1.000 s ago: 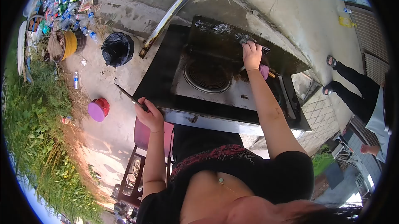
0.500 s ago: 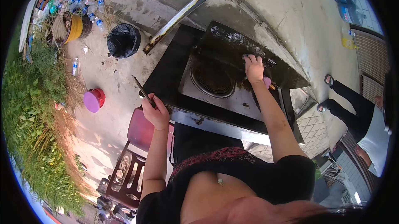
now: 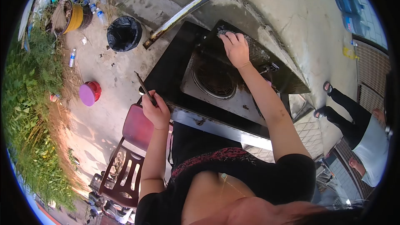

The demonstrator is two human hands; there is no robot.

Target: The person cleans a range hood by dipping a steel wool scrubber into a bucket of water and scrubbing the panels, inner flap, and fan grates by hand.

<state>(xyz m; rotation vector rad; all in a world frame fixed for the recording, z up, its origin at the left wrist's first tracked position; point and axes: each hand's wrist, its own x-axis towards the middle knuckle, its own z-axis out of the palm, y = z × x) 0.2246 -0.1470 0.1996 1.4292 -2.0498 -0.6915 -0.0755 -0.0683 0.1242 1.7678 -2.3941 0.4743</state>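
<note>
A black stove [image 3: 173, 66] with a round coil burner [image 3: 214, 79] stands in front of me, and a dark, grimy panel [image 3: 287, 70] rises along its far side. My right hand [image 3: 236, 50] is closed at the upper part of this panel, over a greyish smeared patch. Whatever its fingers press there is too small to make out. At the stove's near left corner, my left hand [image 3: 156, 110] is wrapped round a thin dark stick [image 3: 143, 84] that points up and away.
A black-lined bin [image 3: 124, 34], a pink-topped red stool [image 3: 88, 93] and a brown chair [image 3: 137, 127] stand left. A rusty metal bar [image 3: 191, 10] leans beyond the stove. Bottles lie upper left. Another person [image 3: 360, 129] is at the right.
My right hand has moved left and up along the panel, uncovering a small metal piece on it. My left hand still holds the stick. The view has shifted and turned slightly.
</note>
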